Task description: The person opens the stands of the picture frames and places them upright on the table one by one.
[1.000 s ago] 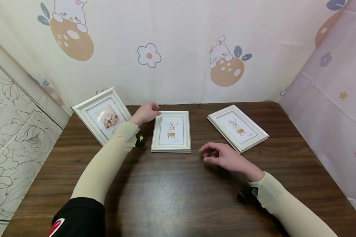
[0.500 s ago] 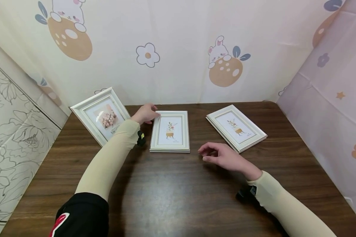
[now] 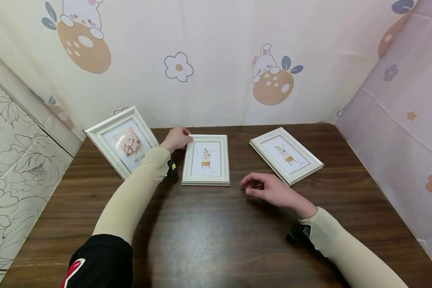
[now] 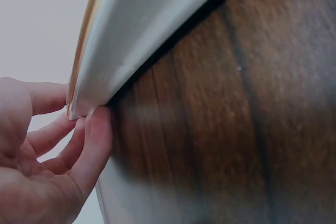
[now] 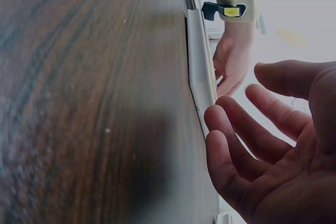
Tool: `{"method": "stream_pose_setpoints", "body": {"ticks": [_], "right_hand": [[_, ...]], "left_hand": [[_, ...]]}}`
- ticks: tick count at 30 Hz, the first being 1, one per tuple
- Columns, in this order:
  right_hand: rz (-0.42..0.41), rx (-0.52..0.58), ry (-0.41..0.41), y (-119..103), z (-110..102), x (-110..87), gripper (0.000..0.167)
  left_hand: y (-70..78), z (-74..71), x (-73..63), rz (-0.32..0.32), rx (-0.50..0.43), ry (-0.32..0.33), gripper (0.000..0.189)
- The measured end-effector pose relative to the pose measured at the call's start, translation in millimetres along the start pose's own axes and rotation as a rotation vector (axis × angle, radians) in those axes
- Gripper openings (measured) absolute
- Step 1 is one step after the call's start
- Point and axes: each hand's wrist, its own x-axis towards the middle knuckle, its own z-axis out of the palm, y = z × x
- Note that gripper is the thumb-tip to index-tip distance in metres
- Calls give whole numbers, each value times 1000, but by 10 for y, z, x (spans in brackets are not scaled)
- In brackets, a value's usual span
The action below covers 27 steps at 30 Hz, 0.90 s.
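Observation:
A white picture frame [image 3: 206, 160] with a potted-plant print lies flat in the middle of the table. My left hand [image 3: 176, 139] pinches its far left corner; in the left wrist view, the fingertips [image 4: 98, 124] meet at the corner of the white moulding. My right hand [image 3: 270, 189] hovers low over the wood, to the right of that frame's near corner, fingers loosely bent and holding nothing. Between my right hand and the far right lies a second white frame [image 3: 287, 156], with a similar print, turned at an angle.
At the left, a larger white frame [image 3: 124, 142] with a flower photo stands tilted, partly behind my left forearm. A patterned cloth [image 3: 216, 92] hangs along the back of the dark wooden table [image 3: 201, 236]. More cloth covers the right side.
My left thumb and fingers have settled down onto the far left corner of the middle picture frame. The right hand stays in place, and the head view shifts slightly.

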Motion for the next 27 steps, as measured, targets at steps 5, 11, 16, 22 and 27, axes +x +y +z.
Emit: {"method": "stream_pose_setpoints", "body": {"ticks": [5,11,16,22,27], "right_hand": [[-4,-6,9,2,-9,1,20],[-8,-28,27,4,-32,-4,19],[18,-15,36,8,-70,-6,20],[33,16,38,18,-135,-4,21],[40,4,62,23,-190,-11,22]], "left_hand": [[10,-11,-5,-8,-6,5,23],[32,-36,-35,-14,0,8,26],[86,-53,-82,3,-20,14,26],[100,-54,-121,17,-90,-7,21],[153,-71,-176,52,-142,-14,22]]}}
